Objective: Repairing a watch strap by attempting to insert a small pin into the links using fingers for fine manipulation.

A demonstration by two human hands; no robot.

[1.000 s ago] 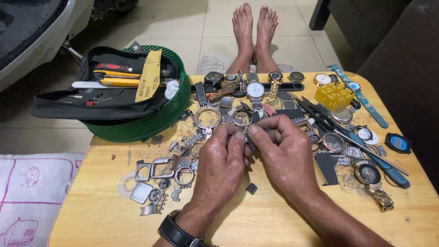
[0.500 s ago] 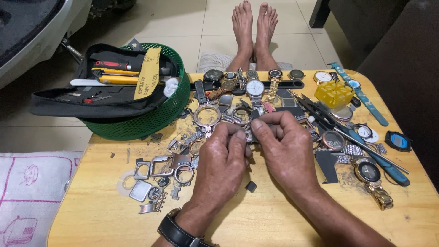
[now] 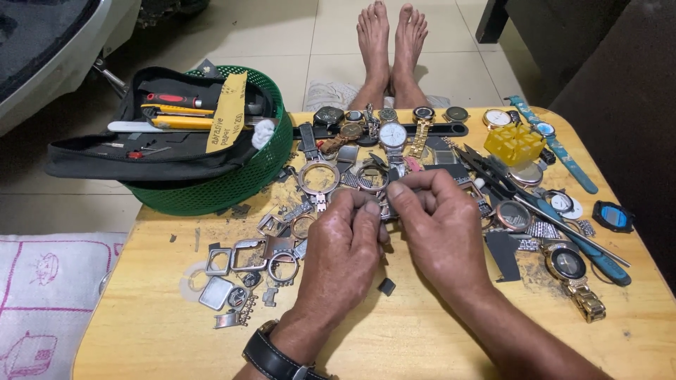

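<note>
My left hand (image 3: pixel 343 250) and my right hand (image 3: pixel 438 229) meet over the middle of a low wooden table (image 3: pixel 422 345). Together they pinch a small metal watch part (image 3: pixel 386 209) between thumbs and fingertips; most of it is hidden by the fingers. A black watch sits on my left wrist (image 3: pixel 271 357). Just beyond the hands lie round metal watch cases (image 3: pixel 318 176). A small dark chip (image 3: pixel 386 286) lies on the table under my hands.
A green mesh basket (image 3: pixel 232 184) holding a black tool pouch (image 3: pixel 141 151) stands at the left rear. Square metal cases (image 3: pixel 243 257) lie left; watches (image 3: pixel 393 134), a yellow block (image 3: pixel 514 143), tweezers and a gold watch (image 3: pixel 574 274) lie right. My bare feet (image 3: pixel 391 35) rest beyond the table.
Both hands stay together over the same spot; the fingers have shifted slightly on the small part. Nothing else on the table has moved.
</note>
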